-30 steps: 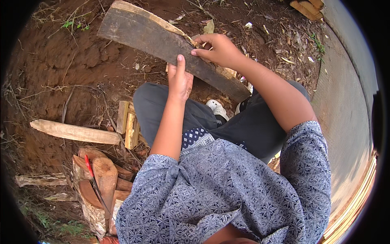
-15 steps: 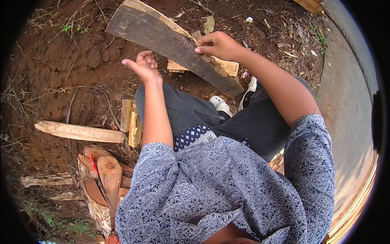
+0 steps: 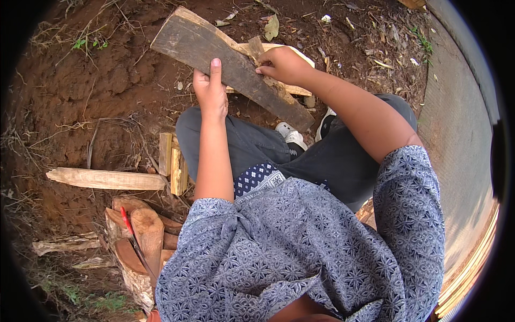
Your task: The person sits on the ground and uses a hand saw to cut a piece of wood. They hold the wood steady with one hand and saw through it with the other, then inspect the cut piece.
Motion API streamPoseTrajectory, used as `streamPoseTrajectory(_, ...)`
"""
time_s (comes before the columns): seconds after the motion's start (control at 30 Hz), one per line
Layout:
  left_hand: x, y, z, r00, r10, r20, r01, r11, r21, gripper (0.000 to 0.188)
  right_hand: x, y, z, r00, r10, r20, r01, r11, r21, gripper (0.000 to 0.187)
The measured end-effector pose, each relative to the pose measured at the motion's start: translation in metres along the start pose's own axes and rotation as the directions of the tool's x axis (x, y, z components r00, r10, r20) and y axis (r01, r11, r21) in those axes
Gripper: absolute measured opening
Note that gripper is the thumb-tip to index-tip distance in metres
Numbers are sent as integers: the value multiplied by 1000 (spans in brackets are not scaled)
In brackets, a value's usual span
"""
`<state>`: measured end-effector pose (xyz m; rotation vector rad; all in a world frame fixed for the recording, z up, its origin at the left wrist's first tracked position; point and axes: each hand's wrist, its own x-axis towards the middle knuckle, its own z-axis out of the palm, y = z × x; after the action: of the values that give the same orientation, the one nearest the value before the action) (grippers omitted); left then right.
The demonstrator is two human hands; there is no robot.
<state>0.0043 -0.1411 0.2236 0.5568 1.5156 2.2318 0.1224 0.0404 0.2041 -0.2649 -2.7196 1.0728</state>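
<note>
A long, dark, weathered wooden board (image 3: 214, 52) slants in front of my knees, its far edge pale and splintered. My left hand (image 3: 211, 92) grips it from the near side, thumb lying on the upper face and fingers underneath. At the far edge, my right hand (image 3: 281, 65) is closed on the board near its splintered part, with the thumb on top. A short rough strip of wood (image 3: 256, 47) sticks up beside the right fingers. Beneath the board lies a pale plank (image 3: 296, 57), partly hidden by it and by my right hand.
Small wood blocks (image 3: 178, 170) and a pale split stick (image 3: 107, 178) lie left of my legs. Nearer, split logs (image 3: 146, 231) are piled, a red-handled tool (image 3: 127, 220) resting on them. Reddish soil (image 3: 59, 107) carries twigs and leaves. A grey sheet (image 3: 456, 123) curves along the right.
My left hand, previously apart from the board with its fingers curled, has moved up and taken hold of it. The board has shifted slightly, uncovering more of the pale plank below.
</note>
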Motion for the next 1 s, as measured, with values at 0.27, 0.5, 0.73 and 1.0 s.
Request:
streamPoseTrajectory(0.27, 3, -12, -7, 999, 23, -45, -21, 999, 41, 40, 2, -7, 4, 998, 28, -52, -29, 999, -19, 25)
streamPoseTrajectory(0.5, 4, -17, -7, 998, 50, -48, -48, 998, 42, 42, 0, -6, 11, 996, 20, -90, -23, 999, -35, 23)
streamPoseTrajectory(0.73, -2, -9, -2, 999, 39, -34, -40, 999, -22, 38, 4, 1, 6, 999, 35, 16, -36, 998, 51, 28)
streamPoseTrajectory(1.0, -7, -5, -3, 999, -6, -38, 6, 1000, -19, 38, 9, 9, -2, 987, 75, 142, -84, 995, 60, 31)
